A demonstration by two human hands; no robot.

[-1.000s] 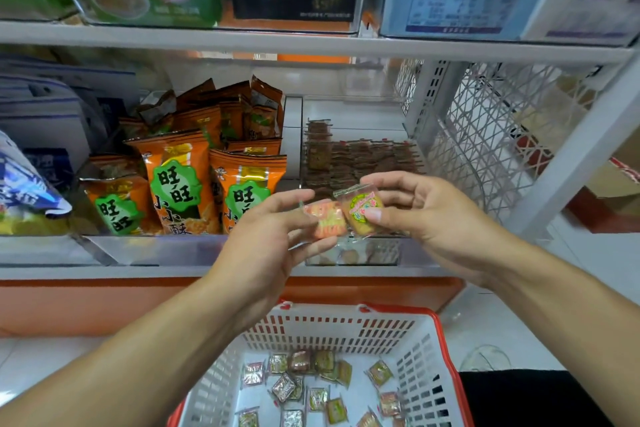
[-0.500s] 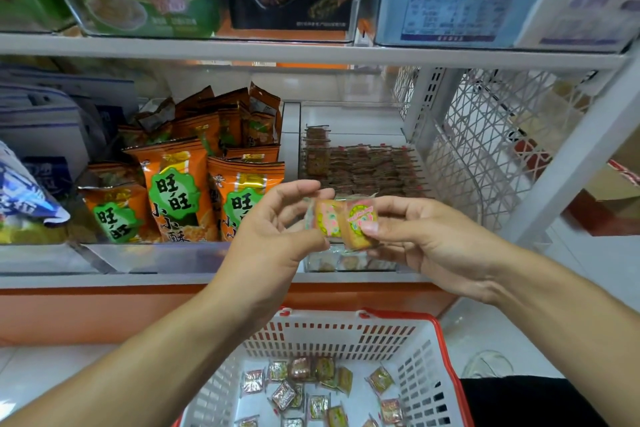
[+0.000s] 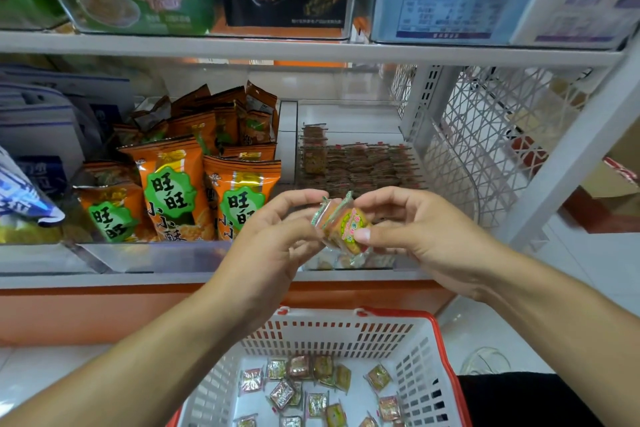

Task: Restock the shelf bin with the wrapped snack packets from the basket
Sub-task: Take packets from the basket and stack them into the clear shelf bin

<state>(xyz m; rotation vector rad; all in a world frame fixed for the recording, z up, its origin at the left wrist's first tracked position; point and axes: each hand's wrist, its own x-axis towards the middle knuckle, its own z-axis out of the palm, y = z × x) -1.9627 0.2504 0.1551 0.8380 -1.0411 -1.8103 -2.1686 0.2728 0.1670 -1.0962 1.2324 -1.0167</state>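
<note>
Both hands meet in front of the shelf edge around a small stack of wrapped snack packets [image 3: 341, 224]. My left hand [image 3: 273, 239] pinches the stack from the left, and my right hand [image 3: 419, 229] holds it from the right with the thumb on the front packet. Behind them the clear shelf bin [image 3: 408, 146] holds rows of the same packets [image 3: 360, 166] standing on edge. Below, the white basket with a red rim [image 3: 346, 333] holds several loose packets [image 3: 311, 388] on its bottom.
Orange snack bags [image 3: 173, 191] fill the bin to the left. A white wire mesh side panel [image 3: 491, 135] and a slanted shelf post [image 3: 571, 156] stand to the right. An upper shelf [image 3: 311, 48] carries boxed goods. A dark object [image 3: 526, 399] lies beside the basket.
The two packets, held side by side before, have come together into one stack between the hands. Both hands sank slightly toward the shelf edge.
</note>
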